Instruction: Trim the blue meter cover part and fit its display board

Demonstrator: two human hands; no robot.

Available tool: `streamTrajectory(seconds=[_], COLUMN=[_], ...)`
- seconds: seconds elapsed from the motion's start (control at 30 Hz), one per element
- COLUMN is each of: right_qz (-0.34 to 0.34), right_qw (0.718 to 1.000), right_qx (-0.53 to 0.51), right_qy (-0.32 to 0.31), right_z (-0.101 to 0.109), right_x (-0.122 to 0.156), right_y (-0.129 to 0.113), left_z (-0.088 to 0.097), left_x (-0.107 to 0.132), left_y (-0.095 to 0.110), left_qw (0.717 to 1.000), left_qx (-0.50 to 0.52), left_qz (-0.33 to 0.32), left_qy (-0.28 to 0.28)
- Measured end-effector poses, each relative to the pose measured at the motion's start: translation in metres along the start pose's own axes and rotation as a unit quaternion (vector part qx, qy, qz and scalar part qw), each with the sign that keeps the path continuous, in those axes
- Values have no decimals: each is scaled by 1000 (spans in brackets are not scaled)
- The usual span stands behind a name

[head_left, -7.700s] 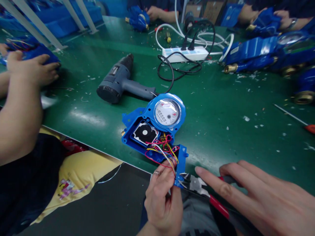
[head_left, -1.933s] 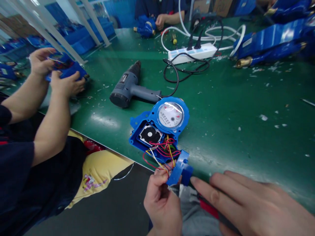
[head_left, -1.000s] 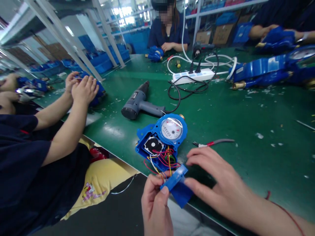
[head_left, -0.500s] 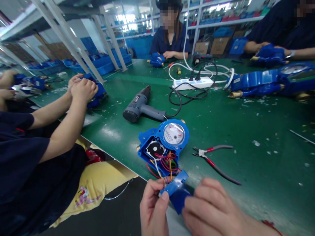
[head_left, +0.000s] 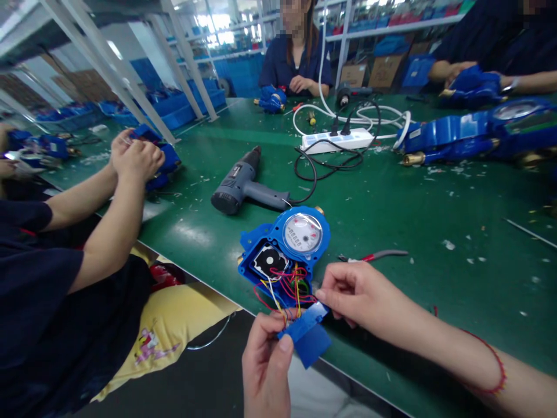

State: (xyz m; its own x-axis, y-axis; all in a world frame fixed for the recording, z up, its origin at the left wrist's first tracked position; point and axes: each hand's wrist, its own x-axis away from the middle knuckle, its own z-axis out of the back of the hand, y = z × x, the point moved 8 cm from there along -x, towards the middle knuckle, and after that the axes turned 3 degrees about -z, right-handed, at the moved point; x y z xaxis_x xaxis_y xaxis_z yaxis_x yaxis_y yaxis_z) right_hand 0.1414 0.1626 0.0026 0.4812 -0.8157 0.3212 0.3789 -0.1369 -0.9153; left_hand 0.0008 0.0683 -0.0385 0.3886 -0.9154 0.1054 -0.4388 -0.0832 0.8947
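Note:
My left hand [head_left: 267, 363] pinches a wired part in blue film [head_left: 307, 325] between thumb and fingers; a flat blue flap hangs from it. Close to that part's upper right corner is my right hand [head_left: 354, 293], its thumb and fingertips together; whether a wire is between them is hard to see. Red, yellow and white wires [head_left: 297, 289] run from the film-covered part into an open blue water meter [head_left: 265, 232]. The meter has a round dial [head_left: 303, 233] and a black and white component [head_left: 270, 260] in its housing.
Cutting pliers [head_left: 385, 254] lie partly behind my right hand. Beyond the meter are a heat gun [head_left: 248, 188] and a white power strip [head_left: 337, 140] with looped cables. More blue meters [head_left: 461, 136] stand at right. A co-worker's hands [head_left: 137, 157] are at left.
My right hand has moved up and away from the blue flap to the part's upper corner, now covering some of the pliers. The flap hangs free. My left hand keeps its pinch.

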Motion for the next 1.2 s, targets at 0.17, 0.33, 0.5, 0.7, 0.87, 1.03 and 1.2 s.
streamTrajectory(seconds=[0.17, 0.33, 0.5, 0.7, 0.87, 1.03, 1.2], right_qz=[119, 180, 247, 251, 178, 77, 87], right_qw=[988, 983, 969, 968, 983, 986, 994], right_qx=[10, 0, 1, 3, -3, -143, -49], right_qy=[94, -15, -16, -7, 47, 30, 35], right_z=[16, -15, -28, -30, -12, 6, 16], right_x=[12, 29, 43, 48, 33, 34, 42], right_y=[-15, -33, -48, -49, -24, 17, 20], left_z=[-10, -15, -20, -10, -2, -31, -73], left_x=[1, 4, 5, 6, 8, 23, 30], left_y=[-1, -13, -22, -25, -15, 16, 30], left_qw=[991, 953, 930, 955, 984, 986, 939], left_qx=[96, 191, 252, 170, 106, -158, -290], left_qz=[96, 235, 266, 241, 143, -45, -110], left_qy=[2, 12, -31, -17, 25, -10, -147])
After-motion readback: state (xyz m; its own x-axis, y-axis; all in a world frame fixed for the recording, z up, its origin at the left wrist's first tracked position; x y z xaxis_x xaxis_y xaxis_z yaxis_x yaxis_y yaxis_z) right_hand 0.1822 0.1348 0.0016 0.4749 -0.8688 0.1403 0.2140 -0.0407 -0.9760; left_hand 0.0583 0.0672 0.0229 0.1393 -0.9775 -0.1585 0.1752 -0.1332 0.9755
